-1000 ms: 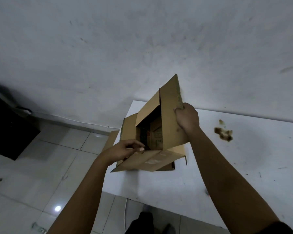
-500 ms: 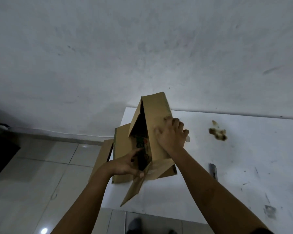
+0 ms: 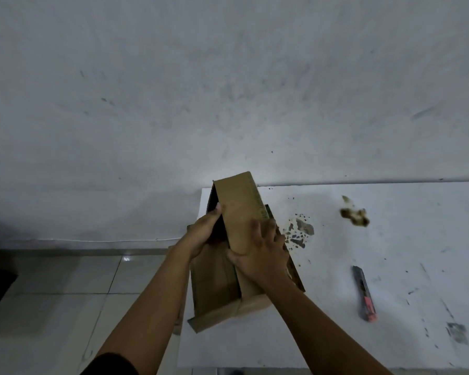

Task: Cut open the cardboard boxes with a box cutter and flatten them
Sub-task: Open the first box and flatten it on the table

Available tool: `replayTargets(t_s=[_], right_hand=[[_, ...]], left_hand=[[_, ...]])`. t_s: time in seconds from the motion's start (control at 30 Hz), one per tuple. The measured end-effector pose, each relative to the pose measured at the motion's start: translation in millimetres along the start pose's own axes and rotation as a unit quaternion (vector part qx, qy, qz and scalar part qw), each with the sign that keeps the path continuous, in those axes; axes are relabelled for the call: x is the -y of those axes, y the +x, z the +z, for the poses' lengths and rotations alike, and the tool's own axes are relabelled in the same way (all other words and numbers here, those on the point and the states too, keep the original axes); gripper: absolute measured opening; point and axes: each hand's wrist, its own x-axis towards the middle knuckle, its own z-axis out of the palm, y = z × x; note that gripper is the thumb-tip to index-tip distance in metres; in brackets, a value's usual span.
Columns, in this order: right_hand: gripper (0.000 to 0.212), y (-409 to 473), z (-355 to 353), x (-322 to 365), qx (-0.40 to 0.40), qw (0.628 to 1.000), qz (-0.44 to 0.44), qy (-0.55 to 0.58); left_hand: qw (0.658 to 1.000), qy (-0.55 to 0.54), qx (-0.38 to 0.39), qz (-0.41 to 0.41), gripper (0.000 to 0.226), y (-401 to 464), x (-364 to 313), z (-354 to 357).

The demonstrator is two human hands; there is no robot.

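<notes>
Head view: cardboard box [image 3: 238, 212] between both hands.

place: bare workroom | signs: stained white table [image 3: 390, 266], plain grey wall [image 3: 228, 90], tiled floor [image 3: 65, 307]

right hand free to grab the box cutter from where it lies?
Probably not yet: the right hand presses flat on the cardboard box. The box cutter lies on the table to its right, nothing between them.
</notes>
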Motion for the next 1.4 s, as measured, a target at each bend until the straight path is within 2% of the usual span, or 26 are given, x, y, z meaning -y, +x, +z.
replayTargets(t_s=[0.1, 0.13, 0.23, 0.37, 0.47, 0.57, 0.63, 0.73, 0.8, 0.87, 0.9, 0.93, 1.0, 1.07, 1.1, 1.17, 1.23, 1.3, 1.4], right_hand=[[0.103, -8.5, 0.6, 4.5, 0.017, 1.000, -0.005, -0.011], [0.104, -11.1, 0.6, 6.3, 0.021, 1.000, -0.003, -0.009], [0.108, -16.0, 0.4, 12.3, 0.042, 0.999, -0.001, -0.007], [0.109, -20.5, -1.2, 15.3, 0.069, 0.998, -0.014, 0.006], [0.105, -13.6, -5.2, 3.6, 0.052, 0.998, -0.030, 0.033], [0.093, -4.1, -8.5, -16.8, 0.050, 0.991, -0.068, 0.106], [0.089, 4.8, -6.0, -33.0, 0.071, 0.972, -0.001, 0.222], [0.103, 23.7, 7.7, -59.6, 0.106, 0.925, 0.150, 0.331], [0.098, 28.9, 13.0, -70.9, 0.164, 0.889, 0.183, 0.386], [0.083, 28.1, 8.7, -77.6, 0.215, 0.847, 0.189, 0.449], [0.073, 27.8, 4.0, -80.1, 0.230, 0.841, 0.188, 0.452], [0.064, 30.2, 1.2, -84.4, 0.230, 0.851, 0.189, 0.433], [0.055, 35.9, -12.8, -93.7, 0.184, 0.894, 0.186, 0.365], [0.039, 39.1, -41.9, -101.8, 0.141, 0.914, 0.152, 0.348], [0.031, 39.1, -59.3, -104.1, 0.134, 0.913, 0.123, 0.364], [0.022, 35.7, -89.1, -104.8, 0.157, 0.882, 0.076, 0.437], [0.026, 27.7, -110.1, -91.2, 0.188, 0.873, 0.038, 0.449], [0.038, 19.0, -114.4, -71.0, 0.188, 0.899, -0.009, 0.396], [0.047, 1.8, -110.5, -41.6, 0.144, 0.930, -0.048, 0.334]], left_hand=[[0.992, -0.013, -0.096, 0.080, 0.052, 6.6, -21.6, 4.9], [0.989, -0.025, -0.124, 0.077, 0.056, 11.2, -28.8, 4.7], [0.990, -0.012, -0.136, 0.034, 0.103, 27.7, -39.9, 1.8], [0.979, 0.152, -0.136, -0.002, 0.141, 46.9, -39.9, 10.6], [0.945, 0.284, -0.159, -0.027, 0.151, 60.1, -39.3, 16.3], [0.929, 0.326, -0.172, -0.029, 0.152, 64.1, -32.8, 9.6], [0.922, 0.335, -0.196, -0.016, 0.148, 64.2, -25.0, 6.0], [0.917, 0.331, -0.220, 0.003, 0.144, 64.2, -20.8, 7.1], [0.916, 0.331, -0.227, 0.011, 0.145, 65.4, -21.4, 10.5], [0.912, 0.338, -0.231, 0.006, 0.147, 67.1, -22.3, 11.8], [0.909, 0.345, -0.232, 0.002, 0.147, 67.3, -22.4, 10.8], [0.906, 0.353, -0.234, -0.002, 0.145, 67.2, -22.3, 9.4], [0.902, 0.364, -0.233, -0.008, 0.143, 65.4, -22.4, 5.8], [0.902, 0.368, -0.224, -0.013, 0.142, 63.2, -23.4, 5.1], [0.902, 0.371, -0.220, -0.014, 0.142, 63.5, -23.2, 6.6], [0.906, 0.367, -0.212, -0.020, 0.142, 61.1, -26.4, 12.0], [0.921, 0.335, -0.198, -0.023, 0.141, 59.5, -31.2, 15.8], [0.937, 0.294, -0.187, 0.001, 0.130, 59.9, -34.5, 15.2], [0.953, 0.230, -0.186, 0.066, 0.103, 55.3, -43.6, 15.7]])
